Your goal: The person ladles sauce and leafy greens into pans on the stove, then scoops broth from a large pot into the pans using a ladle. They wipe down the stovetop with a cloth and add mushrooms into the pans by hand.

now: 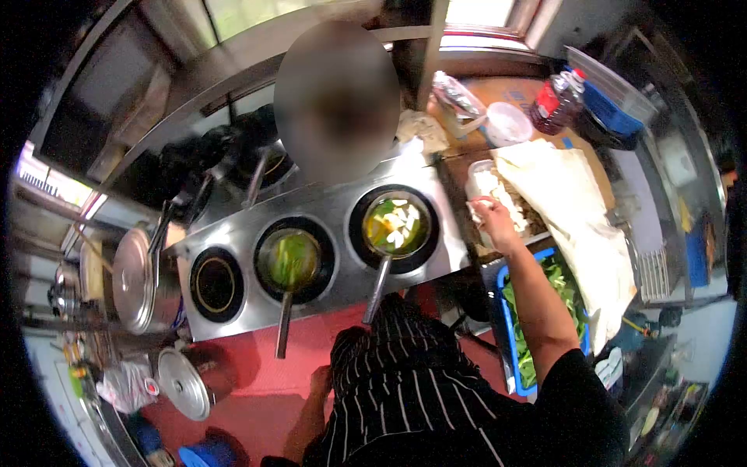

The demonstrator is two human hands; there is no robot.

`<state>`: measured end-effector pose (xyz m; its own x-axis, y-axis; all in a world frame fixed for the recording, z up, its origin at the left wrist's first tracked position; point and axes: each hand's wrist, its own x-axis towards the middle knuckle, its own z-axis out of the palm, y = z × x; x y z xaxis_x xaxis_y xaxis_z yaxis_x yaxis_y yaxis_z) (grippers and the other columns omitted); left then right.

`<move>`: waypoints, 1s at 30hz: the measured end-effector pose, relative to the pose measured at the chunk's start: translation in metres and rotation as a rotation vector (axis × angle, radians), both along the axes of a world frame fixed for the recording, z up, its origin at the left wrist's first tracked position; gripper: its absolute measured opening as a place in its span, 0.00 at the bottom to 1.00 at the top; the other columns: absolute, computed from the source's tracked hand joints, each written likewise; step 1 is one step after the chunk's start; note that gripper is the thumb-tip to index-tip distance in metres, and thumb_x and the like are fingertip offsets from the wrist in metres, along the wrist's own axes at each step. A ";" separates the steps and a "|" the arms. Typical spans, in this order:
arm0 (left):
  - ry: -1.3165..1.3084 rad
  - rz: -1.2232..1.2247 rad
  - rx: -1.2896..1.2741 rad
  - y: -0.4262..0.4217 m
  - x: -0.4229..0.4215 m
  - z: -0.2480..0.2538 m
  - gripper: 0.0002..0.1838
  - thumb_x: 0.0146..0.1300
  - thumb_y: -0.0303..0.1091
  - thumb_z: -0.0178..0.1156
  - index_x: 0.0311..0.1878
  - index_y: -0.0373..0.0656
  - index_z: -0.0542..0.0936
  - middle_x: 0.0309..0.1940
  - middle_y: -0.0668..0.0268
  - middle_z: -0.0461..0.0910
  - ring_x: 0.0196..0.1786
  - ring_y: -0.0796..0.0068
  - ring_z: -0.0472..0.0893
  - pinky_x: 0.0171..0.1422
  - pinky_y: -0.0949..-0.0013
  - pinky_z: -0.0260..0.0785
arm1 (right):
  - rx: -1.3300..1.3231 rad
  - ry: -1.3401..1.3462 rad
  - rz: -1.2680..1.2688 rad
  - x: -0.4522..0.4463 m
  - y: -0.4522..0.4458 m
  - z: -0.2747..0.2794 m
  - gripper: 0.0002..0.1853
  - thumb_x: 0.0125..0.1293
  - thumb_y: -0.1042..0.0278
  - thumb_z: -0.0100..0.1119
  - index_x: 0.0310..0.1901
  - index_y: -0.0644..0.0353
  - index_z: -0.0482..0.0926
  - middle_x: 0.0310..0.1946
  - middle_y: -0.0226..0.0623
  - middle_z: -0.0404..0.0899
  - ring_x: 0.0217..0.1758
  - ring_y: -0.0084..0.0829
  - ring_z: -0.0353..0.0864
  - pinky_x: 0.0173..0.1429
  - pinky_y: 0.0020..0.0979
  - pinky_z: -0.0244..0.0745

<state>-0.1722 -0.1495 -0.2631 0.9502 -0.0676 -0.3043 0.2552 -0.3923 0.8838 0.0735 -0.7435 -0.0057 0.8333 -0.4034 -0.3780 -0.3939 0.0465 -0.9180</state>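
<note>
My right hand (495,220) reaches into the tray of white pieces (510,204) right of the stove; its fingers are bent together at the pieces, and what they hold is too small to make out. Low beside the striped apron hangs my left hand (320,381), its fingers blurred and partly hidden. On the right burner a pan (396,226) holds yellowish liquid with white pieces and some green. The middle burner bears another pan (292,259) with green vegetables in liquid. Both pan handles point toward me.
A blue basket (504,311) of leafy greens stands below the tray, beside a cream cloth (568,202). Behind are a white bowl (509,124) and a red-capped bottle (558,103). Large lidded pots (184,383) stand left. A person with a blurred head (336,101) is across the stove.
</note>
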 end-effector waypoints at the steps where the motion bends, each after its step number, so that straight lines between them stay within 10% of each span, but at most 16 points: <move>1: -0.194 -0.056 0.108 0.005 -0.006 -0.004 0.19 0.65 0.44 0.55 0.43 0.36 0.83 0.29 0.62 0.81 0.32 0.66 0.80 0.37 0.62 0.73 | 0.051 0.030 0.051 0.005 0.033 0.007 0.08 0.68 0.61 0.59 0.44 0.52 0.82 0.30 0.21 0.77 0.27 0.15 0.69 0.28 0.20 0.65; 3: 0.435 0.164 -0.080 -0.014 0.001 0.029 0.19 0.65 0.43 0.54 0.47 0.37 0.83 0.34 0.58 0.84 0.37 0.66 0.81 0.43 0.62 0.73 | 0.159 0.011 0.203 0.019 0.086 -0.018 0.11 0.67 0.59 0.61 0.45 0.54 0.82 0.31 0.24 0.78 0.28 0.18 0.70 0.30 0.22 0.68; 11: 0.660 0.219 0.241 0.010 -0.028 0.054 0.18 0.66 0.43 0.53 0.44 0.36 0.82 0.30 0.61 0.82 0.31 0.68 0.79 0.35 0.63 0.71 | 0.392 0.154 0.405 0.081 0.308 -0.073 0.13 0.67 0.61 0.61 0.48 0.60 0.79 0.39 0.34 0.82 0.33 0.26 0.82 0.31 0.24 0.76; 19: 0.812 0.512 -0.159 0.026 -0.079 0.061 0.13 0.70 0.39 0.52 0.42 0.42 0.81 0.26 0.65 0.79 0.23 0.75 0.75 0.27 0.67 0.69 | 0.460 0.311 0.487 0.100 0.383 -0.067 0.33 0.70 0.43 0.53 0.69 0.52 0.60 0.72 0.34 0.56 0.72 0.40 0.61 0.69 0.48 0.64; 30: 0.696 0.269 0.043 0.048 -0.038 -0.022 0.17 0.67 0.42 0.53 0.44 0.38 0.82 0.30 0.62 0.82 0.31 0.68 0.79 0.34 0.59 0.74 | 0.204 -0.238 0.246 0.015 0.137 -0.039 0.10 0.72 0.67 0.51 0.48 0.61 0.77 0.39 0.31 0.80 0.39 0.22 0.78 0.46 0.25 0.75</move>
